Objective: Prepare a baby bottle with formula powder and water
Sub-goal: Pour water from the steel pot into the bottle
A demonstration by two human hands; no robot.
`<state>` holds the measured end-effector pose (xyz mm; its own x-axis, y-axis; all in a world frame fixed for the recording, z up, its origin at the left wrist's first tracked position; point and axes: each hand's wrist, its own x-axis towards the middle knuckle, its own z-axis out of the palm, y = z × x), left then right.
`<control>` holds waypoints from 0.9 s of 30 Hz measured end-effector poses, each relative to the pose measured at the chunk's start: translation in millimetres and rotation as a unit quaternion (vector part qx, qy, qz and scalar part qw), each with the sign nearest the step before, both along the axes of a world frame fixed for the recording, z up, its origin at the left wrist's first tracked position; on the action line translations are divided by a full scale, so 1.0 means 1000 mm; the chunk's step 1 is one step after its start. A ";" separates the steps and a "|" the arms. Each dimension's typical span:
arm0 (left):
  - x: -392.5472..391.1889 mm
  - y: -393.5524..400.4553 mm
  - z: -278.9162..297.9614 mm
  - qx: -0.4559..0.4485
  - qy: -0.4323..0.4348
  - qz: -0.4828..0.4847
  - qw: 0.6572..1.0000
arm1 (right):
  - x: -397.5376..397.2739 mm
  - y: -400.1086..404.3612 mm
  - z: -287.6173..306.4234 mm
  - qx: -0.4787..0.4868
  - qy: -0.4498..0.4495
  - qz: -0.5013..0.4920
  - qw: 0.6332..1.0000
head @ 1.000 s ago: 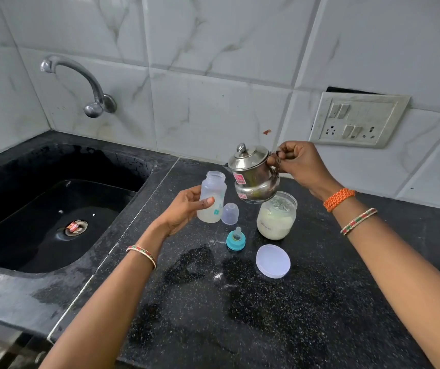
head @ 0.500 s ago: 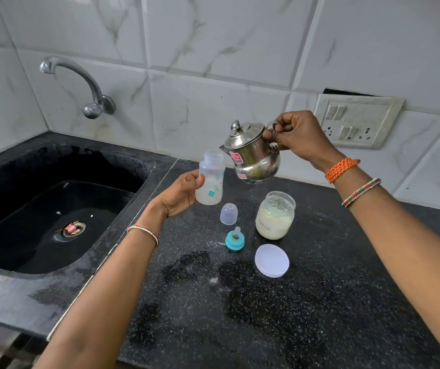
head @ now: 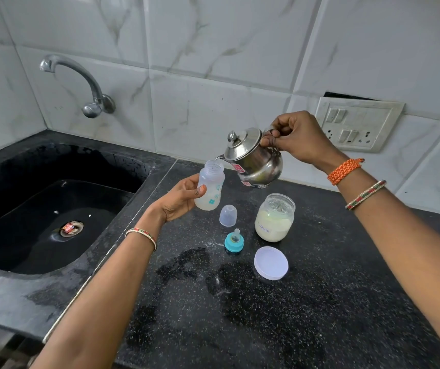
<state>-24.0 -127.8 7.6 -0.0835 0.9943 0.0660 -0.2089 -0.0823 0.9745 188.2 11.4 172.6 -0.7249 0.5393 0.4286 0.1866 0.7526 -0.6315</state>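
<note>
Left hand (head: pixel 179 201) gripping open baby bottle (head: pixel 211 188); right hand (head: pixel 297 138) tilting steel kettle (head: pixel 253 158), spout at bottle mouth. Sitting on black table (head: pixel 266 315): formula jar (head: pixel 274 217), jar lid (head: pixel 271 263), teal nipple ring (head: pixel 234 242), clear cap (head: pixel 228 215).

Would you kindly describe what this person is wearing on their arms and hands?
Both forearms are bare, with no sleeves in view. The right wrist carries a braided orange thread band and, further up the arm, a thin bangle patterned in red, green and gold. The left wrist has a similar thin patterned bangle. No rings or gloves are visible.
</note>
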 end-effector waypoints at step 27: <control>0.002 -0.002 -0.012 -0.010 -0.012 0.001 1.000 | 0.002 -0.008 0.015 0.063 -0.022 -0.019 0.998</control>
<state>-21.6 -130.3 -4.6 -0.0866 0.9953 0.0433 -0.2322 -0.0625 0.9707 190.5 3.2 187.4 -0.7245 0.5097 0.4640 0.2409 0.8180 -0.5224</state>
